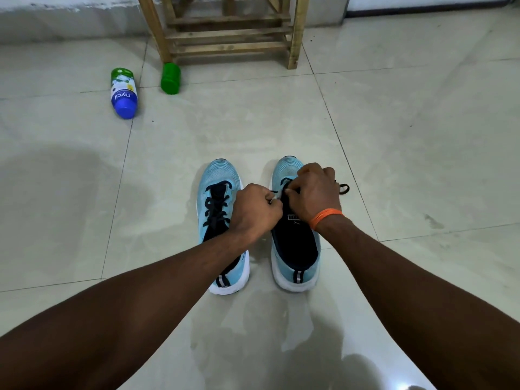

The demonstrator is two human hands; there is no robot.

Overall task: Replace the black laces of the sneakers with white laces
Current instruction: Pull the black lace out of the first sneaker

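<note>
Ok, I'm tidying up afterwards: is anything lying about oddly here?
Two containers are loose on the floor: a white bottle, seemingly on its side, and a green container by the wooden stand. A black lace trails beside the right sneaker.

Soft, even indoor light. Glossy floor (394, 130) showing pale glare streaks, big murky shadow at left edge. Straight lines bowing toward frame edges. Centre sharp.

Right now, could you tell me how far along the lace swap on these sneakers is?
Done: the right sneaker looks unlaced, and a loose black lace lies beside it. In hand: the left hand and right hand pinch what looks like a white lace at its front eyelets. Left: threading that shoe, then the left sneaker, whose black laces are threaded.
</note>
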